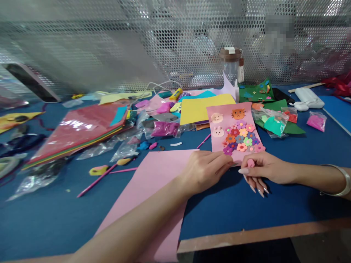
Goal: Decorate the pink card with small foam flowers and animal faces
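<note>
My right hand (pixel 270 168) is closed, with a small lump of pink modelling clay (pixel 251 163) between thumb and forefinger. Beside it my left hand (pixel 207 170) has its fingers pressed together at the lower edge of a pink card (pixel 215 145); whatever lies under those fingertips is hidden. Several colourful clay flowers (pixel 240 138) crowd the middle of the card. Above them are an orange cat face (pixel 238 114) and two pale animal faces (pixel 218 132). A larger pink sheet (pixel 153 182) lies beneath my left forearm.
Behind the card are a yellow sheet (pixel 207 109), a lidded cup (pixel 230 65) and a green decorated piece (pixel 255 91). Bagged clay (pixel 275 124) and a white earphone case (pixel 309 98) lie right. Pink tools (pixel 95 181) and a coloured sheet stack (pixel 79 128) lie left.
</note>
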`<control>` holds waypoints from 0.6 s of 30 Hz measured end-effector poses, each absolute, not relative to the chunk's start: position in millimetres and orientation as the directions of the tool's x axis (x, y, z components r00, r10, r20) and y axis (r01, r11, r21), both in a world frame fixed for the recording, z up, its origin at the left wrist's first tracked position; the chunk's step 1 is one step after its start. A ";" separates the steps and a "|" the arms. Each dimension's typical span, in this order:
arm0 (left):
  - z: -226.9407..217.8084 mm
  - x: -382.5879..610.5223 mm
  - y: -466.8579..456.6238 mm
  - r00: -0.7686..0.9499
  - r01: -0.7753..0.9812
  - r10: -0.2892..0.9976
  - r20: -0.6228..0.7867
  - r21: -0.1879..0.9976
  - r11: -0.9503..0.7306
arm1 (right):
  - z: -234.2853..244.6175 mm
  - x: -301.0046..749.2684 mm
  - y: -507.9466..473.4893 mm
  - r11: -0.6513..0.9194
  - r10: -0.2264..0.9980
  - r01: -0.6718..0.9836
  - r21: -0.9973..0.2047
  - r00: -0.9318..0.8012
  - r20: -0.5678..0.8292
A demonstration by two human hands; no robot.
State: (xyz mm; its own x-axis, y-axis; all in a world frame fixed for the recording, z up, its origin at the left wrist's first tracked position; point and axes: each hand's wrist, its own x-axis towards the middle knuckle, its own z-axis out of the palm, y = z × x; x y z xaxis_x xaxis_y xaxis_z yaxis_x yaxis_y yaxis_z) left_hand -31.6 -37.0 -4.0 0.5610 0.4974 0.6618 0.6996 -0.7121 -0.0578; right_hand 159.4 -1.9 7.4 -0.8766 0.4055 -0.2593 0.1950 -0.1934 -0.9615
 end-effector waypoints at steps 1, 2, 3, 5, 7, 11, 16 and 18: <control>-4.1 -31.6 -36.9 0.561 0.700 0.495 0.663 -0.061 -0.711 | 7.5 159.8 -2.3 -0.179 0.405 0.199 -0.964 -0.878 -0.256; -4.3 -31.7 -36.9 0.562 0.700 0.494 0.663 -0.063 -0.712 | 7.7 160.2 -2.8 -0.169 0.404 0.205 -0.964 -0.878 -0.257; -4.6 -31.9 -36.8 0.564 0.698 0.492 0.663 -0.064 -0.713 | 8.1 160.8 -3.3 -0.161 0.403 0.210 -0.964 -0.878 -0.259; -4.8 -32.5 -36.5 0.563 0.691 0.487 0.667 -0.058 -0.720 | 8.5 162.0 -4.0 -0.151 0.399 0.217 -0.965 -0.879 -0.260; -4.7 -33.1 -36.3 0.545 0.697 0.492 0.679 -0.041 -0.716 | 7.7 163.2 -3.8 -0.144 0.390 0.210 -0.967 -0.886 -0.251; -4.1 -34.0 -35.5 0.501 0.733 0.507 0.701 -0.033 -0.680 | 1.7 164.7 -0.8 -0.201 0.363 0.116 -0.973 -0.914 -0.183; -6.7 -36.2 -32.0 0.436 0.796 0.554 0.709 -0.017 -0.605 | 0.4 164.8 -0.4 -0.187 0.365 0.131 -0.974 -0.911 -0.193; -7.8 -37.9 -30.1 0.411 0.804 0.574 0.708 0.015 -0.594 | 2.8 164.6 -2.0 -0.126 0.389 0.181 -0.975 -0.896 -0.216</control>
